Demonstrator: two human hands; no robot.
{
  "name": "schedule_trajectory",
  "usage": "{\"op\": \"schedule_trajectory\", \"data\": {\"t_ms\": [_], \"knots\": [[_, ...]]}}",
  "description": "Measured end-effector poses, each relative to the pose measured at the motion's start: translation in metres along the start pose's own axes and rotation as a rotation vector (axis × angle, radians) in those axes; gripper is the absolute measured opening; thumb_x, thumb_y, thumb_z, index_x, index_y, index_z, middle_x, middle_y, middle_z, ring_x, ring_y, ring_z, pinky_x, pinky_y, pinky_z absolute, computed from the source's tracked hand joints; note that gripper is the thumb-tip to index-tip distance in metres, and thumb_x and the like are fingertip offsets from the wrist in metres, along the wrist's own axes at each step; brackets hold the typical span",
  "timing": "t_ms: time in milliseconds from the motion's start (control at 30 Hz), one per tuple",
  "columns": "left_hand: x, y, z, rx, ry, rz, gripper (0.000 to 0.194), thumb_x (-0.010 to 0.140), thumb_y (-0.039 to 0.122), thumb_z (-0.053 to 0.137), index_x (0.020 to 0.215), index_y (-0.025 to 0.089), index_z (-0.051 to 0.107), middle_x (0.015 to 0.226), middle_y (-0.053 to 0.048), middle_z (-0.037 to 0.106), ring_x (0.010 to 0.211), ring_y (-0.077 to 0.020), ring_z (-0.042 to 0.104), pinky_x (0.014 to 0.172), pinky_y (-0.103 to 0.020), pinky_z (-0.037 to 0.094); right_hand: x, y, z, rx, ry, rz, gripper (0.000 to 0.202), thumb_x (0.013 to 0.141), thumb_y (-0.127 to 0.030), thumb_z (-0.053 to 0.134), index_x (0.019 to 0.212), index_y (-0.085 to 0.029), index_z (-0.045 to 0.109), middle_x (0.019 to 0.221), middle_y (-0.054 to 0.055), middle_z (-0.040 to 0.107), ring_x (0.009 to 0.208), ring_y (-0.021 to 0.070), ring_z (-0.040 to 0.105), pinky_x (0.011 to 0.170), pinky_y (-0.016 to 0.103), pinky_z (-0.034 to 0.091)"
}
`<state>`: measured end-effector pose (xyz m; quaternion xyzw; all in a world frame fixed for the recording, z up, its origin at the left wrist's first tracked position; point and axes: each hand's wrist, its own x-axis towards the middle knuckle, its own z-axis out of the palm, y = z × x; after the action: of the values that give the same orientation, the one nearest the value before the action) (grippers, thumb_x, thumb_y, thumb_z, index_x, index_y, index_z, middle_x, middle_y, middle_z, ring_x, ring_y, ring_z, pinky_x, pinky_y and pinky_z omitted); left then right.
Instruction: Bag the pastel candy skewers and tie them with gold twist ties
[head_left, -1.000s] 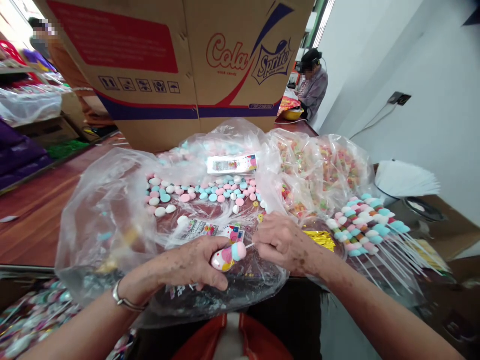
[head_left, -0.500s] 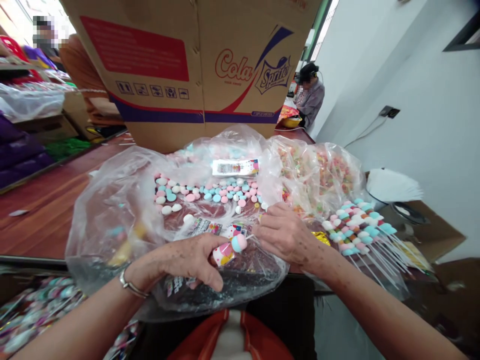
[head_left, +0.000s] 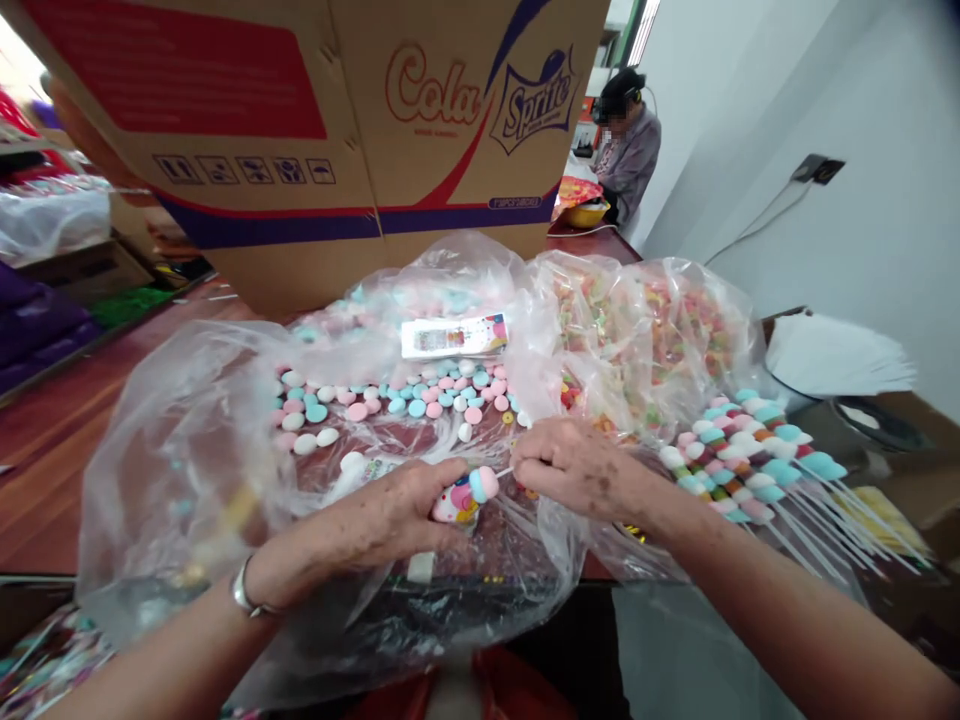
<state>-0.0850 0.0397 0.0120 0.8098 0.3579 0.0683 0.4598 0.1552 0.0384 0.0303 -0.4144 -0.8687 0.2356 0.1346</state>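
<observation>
My left hand (head_left: 401, 505) is closed around a small printed wrapper (head_left: 451, 502). Pink and blue marshmallow pieces of a marshmallow skewer (head_left: 482, 485) stick out of the wrapper's right end. From there a thin white stick (head_left: 505, 472) runs to my right hand (head_left: 574, 465), whose fingers pinch it. How much of the skewer lies inside the wrapper is hidden. Just beyond my hands, loose pink, blue and white marshmallows (head_left: 418, 407) are spread on clear plastic. A stack of printed wrappers (head_left: 454, 337) rests on the plastic behind them.
Finished-looking marshmallow skewers (head_left: 750, 450) lie piled at the right, sticks pointing toward me. Bags of colourful gummy pieces (head_left: 652, 320) sit behind my right hand. A large cardboard box (head_left: 360, 130) blocks the back. White sticks (head_left: 840, 350) lie at far right. Another person (head_left: 630, 150) works beyond.
The view has shifted, so the box sits further left and the skewer pile further right. My left fingers have closed more tightly round the wrapper. My right hand still grips the stick.
</observation>
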Motion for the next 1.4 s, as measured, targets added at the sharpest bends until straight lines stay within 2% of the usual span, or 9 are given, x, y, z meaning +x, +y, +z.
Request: {"op": "schedule_trajectory", "data": {"t_ms": [100, 267, 400, 667, 833, 967, 1067, 1267, 1400], "knots": [[0.018, -0.004, -0.003, 0.074, -0.001, -0.048, 0.027, 0.084, 0.034, 0.065, 0.107, 0.021, 0.058, 0.079, 0.004, 0.058, 0.071, -0.0154, 0.050, 0.065, -0.025, 0.035, 0.010, 0.016, -0.011, 0.006, -0.032, 0.013, 0.029, 0.081, -0.010, 0.050, 0.054, -0.017, 0.046, 0.057, -0.004, 0.048, 0.057, 0.0097, 0.041, 0.058, 0.025, 0.027], [0.051, -0.006, -0.020, 0.070, -0.022, -0.125, 0.034, 0.078, 0.043, 0.071, 0.098, 0.019, 0.057, 0.084, 0.003, 0.058, 0.077, -0.0169, 0.051, 0.067, -0.024, 0.036, 0.022, 0.039, -0.032, -0.176, 0.059, -0.299, 0.023, 0.085, -0.011, 0.052, 0.064, -0.017, 0.058, 0.064, -0.001, 0.057, 0.066, 0.0134, 0.044, 0.071, 0.029, 0.032], [0.057, 0.003, -0.036, 0.008, -0.027, -0.172, 0.031, 0.073, 0.038, 0.075, 0.092, 0.019, 0.059, 0.086, 0.004, 0.059, 0.079, -0.0160, 0.051, 0.068, -0.022, 0.037, 0.028, 0.052, -0.047, -0.224, 0.056, -0.412, 0.026, 0.091, -0.013, 0.049, 0.068, -0.018, 0.061, 0.066, 0.000, 0.058, 0.067, 0.0150, 0.046, 0.073, 0.031, 0.032], [0.034, -0.002, -0.033, -0.249, -0.172, -0.242, 0.042, 0.066, 0.042, 0.080, 0.096, 0.018, 0.064, 0.074, 0.004, 0.059, 0.067, -0.0147, 0.050, 0.057, -0.021, 0.037, 0.042, 0.046, -0.038, -0.321, 0.126, -0.538, 0.023, 0.094, -0.015, 0.051, 0.072, -0.018, 0.060, 0.067, 0.001, 0.058, 0.068, 0.0163, 0.046, 0.070, 0.032, 0.029], [0.015, 0.002, -0.033, -0.201, -0.100, -0.170, 0.034, 0.071, 0.039, 0.076, 0.095, 0.018, 0.064, 0.081, 0.003, 0.063, 0.075, -0.0174, 0.053, 0.066, -0.024, 0.041, 0.036, 0.027, -0.029, -0.381, 0.176, -0.547, 0.028, 0.095, -0.018, 0.051, 0.068, -0.018, 0.057, 0.066, 0.000, 0.057, 0.066, 0.0160, 0.044, 0.067, 0.033, 0.027], [-0.001, 0.009, -0.029, -0.173, 0.015, -0.148, 0.033, 0.072, 0.039, 0.076, 0.095, 0.019, 0.062, 0.082, 0.005, 0.062, 0.075, -0.0158, 0.051, 0.066, -0.023, 0.040, 0.021, -0.004, -0.018, -0.536, 0.273, -0.556, 0.028, 0.095, -0.011, 0.047, 0.070, -0.017, 0.058, 0.068, 0.003, 0.058, 0.070, 0.0184, 0.043, 0.067, 0.035, 0.027], [-0.015, 0.011, -0.023, -0.069, 0.072, -0.153, 0.031, 0.069, 0.033, 0.077, 0.091, 0.018, 0.061, 0.079, 0.006, 0.059, 0.073, -0.0150, 0.049, 0.065, -0.023, 0.037, 0.012, -0.025, -0.011, -0.592, 0.235, -0.544, 0.023, 0.093, -0.009, 0.050, 0.073, -0.015, 0.060, 0.072, 0.004, 0.061, 0.071, 0.0187, 0.044, 0.068, 0.035, 0.029], [-0.040, 0.015, -0.009, 0.034, 0.087, -0.108, 0.028, 0.070, 0.030, 0.075, 0.089, 0.019, 0.058, 0.079, 0.006, 0.057, 0.072, -0.0149, 0.048, 0.063, -0.024, 0.034, 0.006, -0.037, 0.002, -0.325, 0.124, -0.390, 0.026, 0.089, -0.014, 0.054, 0.063, -0.017, 0.056, 0.065, 0.000, 0.059, 0.065, 0.0142, 0.048, 0.069, 0.030, 0.033], [-0.043, 0.019, -0.001, 0.088, 0.090, -0.132, 0.027, 0.069, 0.025, 0.075, 0.084, 0.020, 0.054, 0.073, 0.006, 0.053, 0.070, -0.0148, 0.047, 0.063, -0.024, 0.033, 0.005, -0.040, 0.021, -0.233, 0.122, -0.387, 0.023, 0.085, -0.012, 0.055, 0.063, -0.018, 0.055, 0.065, -0.002, 0.060, 0.064, 0.0127, 0.048, 0.070, 0.029, 0.033]]}}
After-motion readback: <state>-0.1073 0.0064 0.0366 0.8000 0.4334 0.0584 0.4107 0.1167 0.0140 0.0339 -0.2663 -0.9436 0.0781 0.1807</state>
